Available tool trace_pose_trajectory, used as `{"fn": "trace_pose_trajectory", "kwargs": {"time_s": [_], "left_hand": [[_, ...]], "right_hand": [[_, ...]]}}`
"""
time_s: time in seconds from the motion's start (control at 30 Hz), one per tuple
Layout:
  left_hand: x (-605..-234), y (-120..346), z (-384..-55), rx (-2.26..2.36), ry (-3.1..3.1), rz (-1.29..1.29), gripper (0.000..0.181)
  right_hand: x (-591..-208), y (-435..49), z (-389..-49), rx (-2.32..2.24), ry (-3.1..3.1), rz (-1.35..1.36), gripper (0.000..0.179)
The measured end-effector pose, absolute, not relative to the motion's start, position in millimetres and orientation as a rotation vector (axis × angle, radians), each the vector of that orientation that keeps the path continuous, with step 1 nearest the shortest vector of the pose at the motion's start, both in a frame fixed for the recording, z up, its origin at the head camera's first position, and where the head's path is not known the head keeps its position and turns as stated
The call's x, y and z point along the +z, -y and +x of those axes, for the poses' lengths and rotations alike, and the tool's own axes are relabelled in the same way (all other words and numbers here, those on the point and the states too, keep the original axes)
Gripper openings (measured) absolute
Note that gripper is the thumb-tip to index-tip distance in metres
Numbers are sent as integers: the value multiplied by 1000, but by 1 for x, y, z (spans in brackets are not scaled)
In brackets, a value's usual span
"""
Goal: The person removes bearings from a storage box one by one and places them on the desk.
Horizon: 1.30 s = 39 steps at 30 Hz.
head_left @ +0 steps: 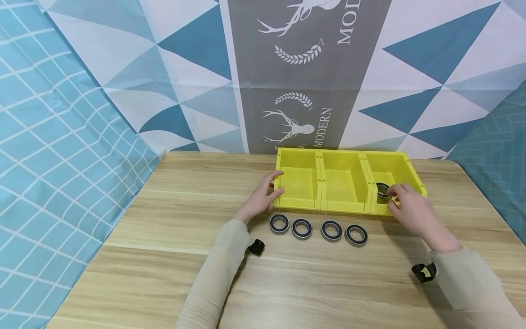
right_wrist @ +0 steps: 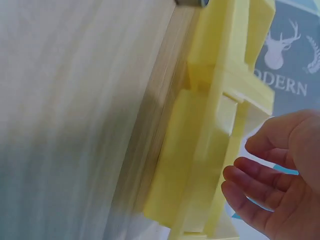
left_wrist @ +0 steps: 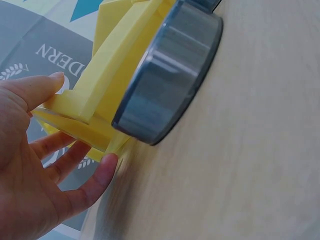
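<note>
A yellow three-compartment bin (head_left: 320,183) sits on the table. My left hand (head_left: 260,194) holds its left end, with fingers at the end wall and over the rim; the left wrist view shows them spread around that corner. Over the right compartment is my right hand (head_left: 412,208), its bent fingertips close beside a dark ball bearing (head_left: 382,197) that lies inside near the divider. Nothing shows between the right thumb and fingers (right_wrist: 245,192) in the right wrist view. Several more bearings (head_left: 302,228) lie flat in a row before the bin.
The wooden table (head_left: 164,274) reaches the patterned cloth backdrop (head_left: 304,73). Blue checked cloth (head_left: 53,137) hangs on the left side. A bearing (left_wrist: 170,75) looms large in the left wrist view, in front of the bin.
</note>
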State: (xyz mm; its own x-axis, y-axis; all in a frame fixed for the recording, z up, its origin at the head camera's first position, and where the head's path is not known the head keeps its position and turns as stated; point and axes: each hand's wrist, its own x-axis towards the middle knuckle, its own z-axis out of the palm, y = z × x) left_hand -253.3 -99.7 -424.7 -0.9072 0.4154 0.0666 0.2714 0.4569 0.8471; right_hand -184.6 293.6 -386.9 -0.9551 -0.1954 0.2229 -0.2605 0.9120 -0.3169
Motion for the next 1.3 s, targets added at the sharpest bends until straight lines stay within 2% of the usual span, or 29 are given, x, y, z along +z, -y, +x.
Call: {"fn": "trace_pose_trajectory", "kwargs": {"time_s": [0.43,0.73,0.93,1.3], "left_hand": [[-427,98,-253,1434,-2556,630,58],[-429,98,-251,1458,-2540,613,58],[-427,99,-252,1457,-2549,624,58],[-425,100,-253,1450,-2552,623,58]], "right_hand": [[-392,-299,-222,494,3125,267,60],[-397,-297,-242,482,3228,299,65],[-396,-294,-244,499,3223,297,59],[-395,-294,-245,504,3232,260,60]]}}
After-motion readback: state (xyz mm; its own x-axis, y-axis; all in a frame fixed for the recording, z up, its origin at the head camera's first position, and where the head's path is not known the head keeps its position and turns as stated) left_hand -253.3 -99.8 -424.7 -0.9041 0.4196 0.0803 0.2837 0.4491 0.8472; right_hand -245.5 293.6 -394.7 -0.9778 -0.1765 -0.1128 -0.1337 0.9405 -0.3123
